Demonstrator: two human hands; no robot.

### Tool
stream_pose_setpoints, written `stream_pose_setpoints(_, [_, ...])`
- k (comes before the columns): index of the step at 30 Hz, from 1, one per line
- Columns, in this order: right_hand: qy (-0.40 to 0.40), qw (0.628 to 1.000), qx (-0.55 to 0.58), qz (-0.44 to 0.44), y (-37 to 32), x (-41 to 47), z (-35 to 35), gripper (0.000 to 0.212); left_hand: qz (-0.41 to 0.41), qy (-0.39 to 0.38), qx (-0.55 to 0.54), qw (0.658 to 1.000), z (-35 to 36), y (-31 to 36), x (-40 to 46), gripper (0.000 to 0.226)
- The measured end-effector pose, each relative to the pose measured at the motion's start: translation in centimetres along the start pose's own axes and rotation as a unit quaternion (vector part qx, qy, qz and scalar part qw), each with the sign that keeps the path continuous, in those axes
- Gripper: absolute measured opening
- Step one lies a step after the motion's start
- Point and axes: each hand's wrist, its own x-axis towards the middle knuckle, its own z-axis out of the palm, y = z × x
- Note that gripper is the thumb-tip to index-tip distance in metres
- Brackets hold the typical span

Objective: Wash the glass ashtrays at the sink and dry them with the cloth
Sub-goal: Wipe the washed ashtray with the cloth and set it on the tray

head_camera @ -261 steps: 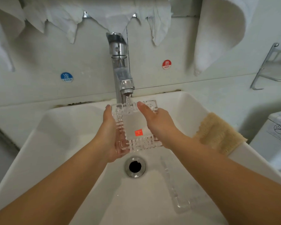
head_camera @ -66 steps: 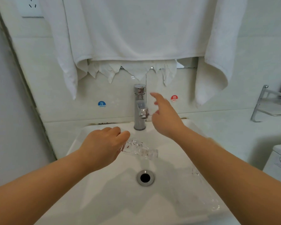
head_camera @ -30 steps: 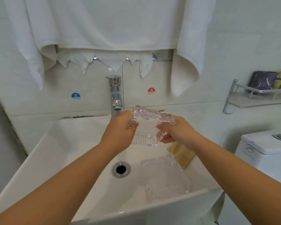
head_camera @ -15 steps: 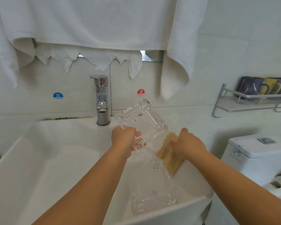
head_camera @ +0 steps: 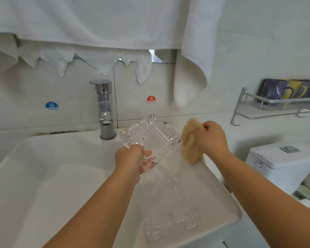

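My left hand (head_camera: 131,159) grips the near corner of a square cut-glass ashtray (head_camera: 151,136) and holds it tilted above the white sink (head_camera: 43,176). Just right of the ashtray, my right hand (head_camera: 212,137) clutches a tan waffle-weave cloth (head_camera: 189,142), lifted off the sink's right rim. A second clear glass ashtray (head_camera: 170,212) lies inside the basin against its right wall.
A chrome faucet (head_camera: 105,108) stands at the back of the sink with no water running. White towels (head_camera: 104,24) hang above it. A metal wall shelf (head_camera: 276,106) with mugs is at the right, and a white toilet tank (head_camera: 279,158) sits below it.
My right hand left the faucet, briefly helped hold the ashtray, then reached to the tan cloth on the rim and lifted it. The left hand raised the ashtray out of the basin.
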Motion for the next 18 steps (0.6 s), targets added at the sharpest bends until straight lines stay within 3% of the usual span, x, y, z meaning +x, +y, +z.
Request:
stream_pose_setpoints(3, [0.045, 0.989, 0.137, -0.035, -2.3, -0.4, -0.2, 0.009, -0.005, 0.000, 0.000, 1.000, -0.1, 0.1, 0.0, 0.023])
stream_pose_setpoints(5, [0.036, 0.981, 0.172, -0.085, -3.8, -1.5, 0.6, 0.007, -0.003, -0.001, -0.001, 1.000, -0.1, 0.1, 0.0, 0.026])
stream_pose_setpoints(10, [-0.081, 0.972, 0.112, -0.192, -4.1, -3.8, 4.5, 0.024, 0.033, 0.032, 0.016, 0.999, -0.2, 0.2, -0.1, 0.019])
stream_pose_setpoints(13, [-0.105, 0.962, 0.096, -0.232, -3.6, -4.2, 5.0, 0.042, 0.077, 0.048, 0.042, 0.995, -0.3, 0.4, -0.6, 0.007])
stream_pose_setpoints(15, [-0.100, 0.969, 0.102, -0.204, -3.4, -3.9, 4.7, 0.029, 0.096, 0.052, 0.060, 0.992, -0.3, 0.5, -0.9, 0.008])
stream_pose_setpoints(17, [-0.136, 0.975, 0.132, -0.115, -3.5, -3.6, 4.1, 0.004, 0.110, 0.051, 0.076, 0.990, -0.1, 0.5, -1.2, 0.009])
stream_pose_setpoints(18, [-0.162, 0.974, 0.134, -0.086, -3.5, -3.4, 4.1, 0.016, 0.122, 0.050, 0.089, 0.987, -0.1, 0.5, -1.4, 0.008])
